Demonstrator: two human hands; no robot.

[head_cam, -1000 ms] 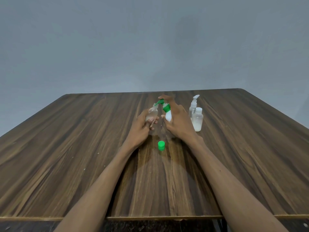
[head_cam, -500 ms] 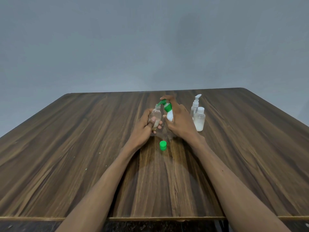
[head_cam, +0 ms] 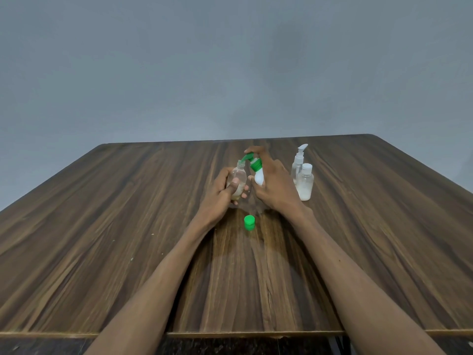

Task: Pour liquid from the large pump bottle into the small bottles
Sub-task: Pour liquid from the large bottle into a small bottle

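Forearms of mine reached out from the near edge of the dark wood-grain table (head_cam: pixel 102 226), bare, and converged toward the middle. Nearest to me, between my wrists, a green cap (head_cam: pixel 249 222) stood alone on the wood, apart from both hands.

Just past it, my left hand (head_cam: pixel 220 194) had its grip closed around a small clear bottle (head_cam: pixel 238 179), fingers curled behind it and the thumb laid across its front. I held it upright, its mouth uncapped, with a little pale liquid low in its body.

Beside it, my right hand (head_cam: pixel 275 187) had its grip wrapped around the large pump bottle (head_cam: pixel 258 176), a white bottle with a green collar, which leaned toward the left. My forefinger lay on top of the green pump head (head_cam: pixel 247 157), and its spout reached across to sit right over the open mouth of the small clear bottle. Whether liquid was coming out I could not tell.

Farther right, just beyond my right hand, a capped clear bottle (head_cam: pixel 305 184) stood on the table with white liquid in its lower part. Directly behind it, and close against it, stood a clear spray bottle (head_cam: pixel 298 162) with a white pump top. Beyond the far edge of the table rose a plain grey wall (head_cam: pixel 230 60).
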